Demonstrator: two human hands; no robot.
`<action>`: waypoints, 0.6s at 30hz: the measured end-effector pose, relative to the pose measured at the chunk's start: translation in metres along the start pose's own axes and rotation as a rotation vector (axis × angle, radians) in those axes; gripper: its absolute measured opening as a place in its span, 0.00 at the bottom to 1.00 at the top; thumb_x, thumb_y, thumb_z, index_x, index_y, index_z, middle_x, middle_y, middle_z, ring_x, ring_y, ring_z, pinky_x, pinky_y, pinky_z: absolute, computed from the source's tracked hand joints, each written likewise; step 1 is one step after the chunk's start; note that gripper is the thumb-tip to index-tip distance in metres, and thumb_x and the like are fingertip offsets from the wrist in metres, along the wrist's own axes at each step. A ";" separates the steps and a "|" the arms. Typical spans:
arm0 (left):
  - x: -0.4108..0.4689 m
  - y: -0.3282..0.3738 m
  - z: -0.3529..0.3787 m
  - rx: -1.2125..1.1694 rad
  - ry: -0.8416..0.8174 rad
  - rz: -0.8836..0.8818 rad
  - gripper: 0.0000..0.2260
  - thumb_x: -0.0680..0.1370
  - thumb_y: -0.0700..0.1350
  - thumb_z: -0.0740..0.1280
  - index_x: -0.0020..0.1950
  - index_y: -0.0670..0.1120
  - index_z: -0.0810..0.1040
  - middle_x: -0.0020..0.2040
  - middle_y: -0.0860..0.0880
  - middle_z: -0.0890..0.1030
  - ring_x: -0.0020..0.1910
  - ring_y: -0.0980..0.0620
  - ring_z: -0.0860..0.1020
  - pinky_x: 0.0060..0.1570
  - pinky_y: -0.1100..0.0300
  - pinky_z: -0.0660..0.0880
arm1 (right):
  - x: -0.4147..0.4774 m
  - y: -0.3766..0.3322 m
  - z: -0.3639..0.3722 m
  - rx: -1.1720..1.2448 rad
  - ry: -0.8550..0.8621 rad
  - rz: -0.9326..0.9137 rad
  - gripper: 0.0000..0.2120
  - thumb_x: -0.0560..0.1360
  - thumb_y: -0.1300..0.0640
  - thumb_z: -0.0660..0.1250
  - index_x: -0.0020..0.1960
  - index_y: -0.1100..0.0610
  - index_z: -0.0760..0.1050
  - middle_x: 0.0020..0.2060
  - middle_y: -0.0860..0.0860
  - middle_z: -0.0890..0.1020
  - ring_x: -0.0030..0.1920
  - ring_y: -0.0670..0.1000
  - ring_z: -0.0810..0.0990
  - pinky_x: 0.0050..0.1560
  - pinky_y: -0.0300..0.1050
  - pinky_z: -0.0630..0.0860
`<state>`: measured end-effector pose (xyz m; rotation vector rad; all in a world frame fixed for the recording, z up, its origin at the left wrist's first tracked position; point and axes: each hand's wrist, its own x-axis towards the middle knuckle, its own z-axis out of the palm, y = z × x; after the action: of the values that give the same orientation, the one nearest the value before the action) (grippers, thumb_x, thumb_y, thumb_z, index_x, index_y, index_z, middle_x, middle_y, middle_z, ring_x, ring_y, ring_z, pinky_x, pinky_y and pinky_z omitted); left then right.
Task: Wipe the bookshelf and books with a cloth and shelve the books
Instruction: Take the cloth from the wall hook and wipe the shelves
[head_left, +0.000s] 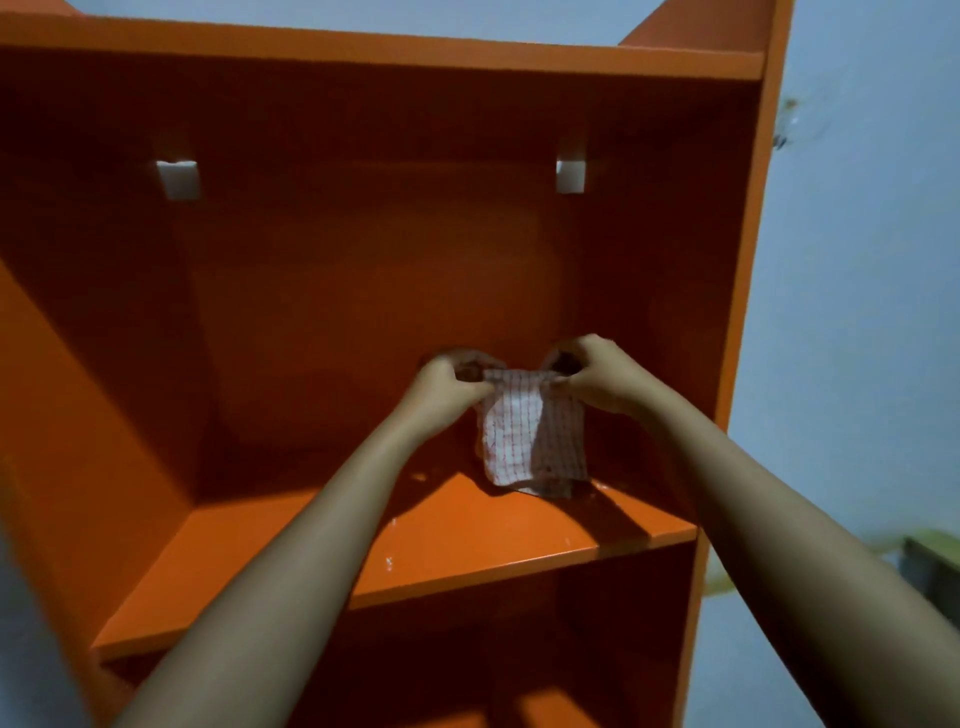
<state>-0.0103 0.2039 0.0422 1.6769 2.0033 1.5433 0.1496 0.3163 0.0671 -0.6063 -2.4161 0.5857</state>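
The orange bookshelf (130, 364) fills most of what I can see, its left side panel slanting away at the far left. High on the back panel sits a white bracket (178, 179), and a second bracket (570, 176) sits level with it farther right. Below them the glossy shelf board (311, 551) runs across the unit, catching small spots of light near its front edge. Two bare forearms reach up from the bottom into this compartment.

The left hand (447, 382) is a little right of centre, its fingers curled and pinching the upper left corner of the cloth (519, 431). The cloth is white with thin red checks and hangs between the two hands like a small curtain, doubled over on its right side. Its lower edge reaches the shelf board near the right end, though I cannot tell whether it rests there or only brushes it. The right hand (592, 374) is close beside the left, fingers curled, pinching the upper right corner.

Past the bookshelf's right side is a pale blue wall (857, 260), and low against it something greenish and dark (930, 566), too blurred to name.
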 end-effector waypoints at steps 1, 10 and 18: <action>0.004 -0.002 0.006 0.005 0.018 -0.003 0.10 0.72 0.34 0.68 0.46 0.48 0.80 0.37 0.52 0.80 0.34 0.56 0.77 0.36 0.61 0.74 | 0.000 0.003 0.000 -0.019 0.011 0.013 0.07 0.71 0.64 0.69 0.47 0.58 0.79 0.42 0.50 0.80 0.43 0.46 0.77 0.35 0.33 0.72; 0.025 -0.006 0.048 -0.155 0.253 0.040 0.09 0.71 0.30 0.70 0.48 0.39 0.83 0.40 0.48 0.81 0.29 0.71 0.74 0.37 0.70 0.71 | 0.012 0.025 0.001 -0.031 0.224 -0.066 0.12 0.70 0.74 0.62 0.49 0.63 0.76 0.43 0.52 0.76 0.45 0.48 0.74 0.35 0.31 0.65; -0.006 -0.010 0.066 0.005 0.040 0.033 0.08 0.69 0.36 0.73 0.45 0.47 0.84 0.42 0.50 0.84 0.45 0.54 0.80 0.46 0.59 0.76 | -0.037 0.040 0.010 -0.290 0.020 -0.003 0.04 0.73 0.64 0.62 0.47 0.59 0.70 0.39 0.54 0.74 0.38 0.52 0.72 0.37 0.46 0.66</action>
<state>0.0272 0.2405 0.0001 1.7019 2.0099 1.5964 0.1816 0.3263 0.0229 -0.7230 -2.5024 0.2261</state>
